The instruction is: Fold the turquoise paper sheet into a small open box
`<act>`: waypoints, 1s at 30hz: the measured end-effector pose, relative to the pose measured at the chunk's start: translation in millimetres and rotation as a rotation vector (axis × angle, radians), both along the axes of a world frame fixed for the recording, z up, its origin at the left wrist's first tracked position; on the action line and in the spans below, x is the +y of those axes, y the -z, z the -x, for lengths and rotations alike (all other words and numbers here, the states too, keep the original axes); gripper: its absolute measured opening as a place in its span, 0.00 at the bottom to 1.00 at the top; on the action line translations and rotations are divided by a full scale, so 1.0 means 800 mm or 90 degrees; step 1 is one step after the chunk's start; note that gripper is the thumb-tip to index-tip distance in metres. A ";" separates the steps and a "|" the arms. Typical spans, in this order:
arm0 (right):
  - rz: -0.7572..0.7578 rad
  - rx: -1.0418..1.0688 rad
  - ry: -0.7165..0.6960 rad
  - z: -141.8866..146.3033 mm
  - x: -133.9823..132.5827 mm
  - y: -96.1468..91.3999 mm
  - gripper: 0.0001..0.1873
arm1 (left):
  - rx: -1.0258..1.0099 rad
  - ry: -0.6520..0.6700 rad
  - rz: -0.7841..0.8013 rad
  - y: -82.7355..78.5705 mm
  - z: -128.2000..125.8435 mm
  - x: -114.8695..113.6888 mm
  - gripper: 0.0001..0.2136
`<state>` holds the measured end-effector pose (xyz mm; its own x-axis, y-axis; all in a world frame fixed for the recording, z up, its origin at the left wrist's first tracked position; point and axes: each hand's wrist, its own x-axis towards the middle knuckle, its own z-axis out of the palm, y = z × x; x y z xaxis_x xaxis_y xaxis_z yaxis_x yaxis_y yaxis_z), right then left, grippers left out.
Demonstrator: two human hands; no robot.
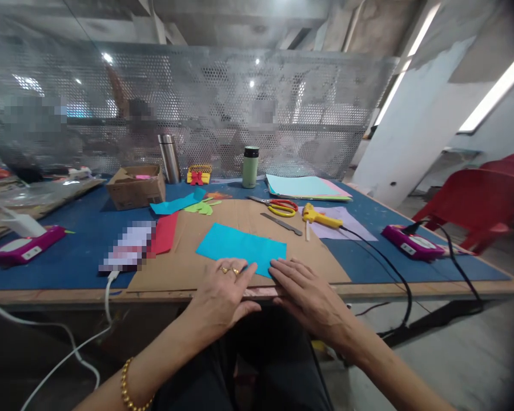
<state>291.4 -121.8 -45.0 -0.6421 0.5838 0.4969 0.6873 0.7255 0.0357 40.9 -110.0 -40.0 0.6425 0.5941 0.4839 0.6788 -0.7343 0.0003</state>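
Note:
A turquoise sheet of paper (240, 246) lies flat on a brown cardboard mat (188, 268) at the table's near edge. My left hand (223, 294), with gold rings and a gold bracelet, rests on the mat, its fingers stretched out to the sheet's near edge. My right hand (306, 291) lies flat beside it, fingertips touching the sheet's near right corner. Neither hand holds anything.
On the blue table (81, 257) lie scissors (278, 206), a craft knife (282, 224), a yellow glue gun (319, 216) with a black cord, stacked coloured paper (306, 187), red paper (166, 233), paper scraps, a cardboard box (136, 186), two flasks and two pink devices. Red chairs (480, 202) stand right.

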 end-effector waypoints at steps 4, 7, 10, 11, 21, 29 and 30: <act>-0.001 0.044 -0.029 0.002 -0.003 -0.006 0.20 | 0.016 -0.008 -0.031 0.008 0.001 -0.002 0.31; -0.002 0.066 -0.040 0.002 -0.003 -0.006 0.17 | 0.023 -0.001 -0.034 0.010 0.005 -0.002 0.30; 0.009 0.070 -0.042 0.001 -0.002 -0.007 0.15 | 0.020 0.007 -0.041 0.009 0.005 -0.002 0.28; 0.014 0.071 -0.043 0.001 -0.002 -0.008 0.15 | 0.016 0.010 -0.045 0.009 0.005 -0.002 0.27; 0.001 0.084 -0.086 -0.001 0.005 -0.014 0.12 | -0.076 0.056 -0.072 0.014 0.010 0.001 0.18; 0.017 0.080 -0.066 0.000 0.003 -0.015 0.13 | -0.064 0.058 -0.084 0.017 0.010 0.000 0.21; 0.016 0.085 -0.067 -0.001 0.003 -0.015 0.13 | -0.063 0.059 -0.090 0.017 0.010 0.000 0.20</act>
<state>291.9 -119.5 -33.4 -0.6293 0.5302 0.5683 0.6048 0.7933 -0.0703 32.8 -110.1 -53.4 0.6366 0.4563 0.6217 0.6097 -0.7914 -0.0435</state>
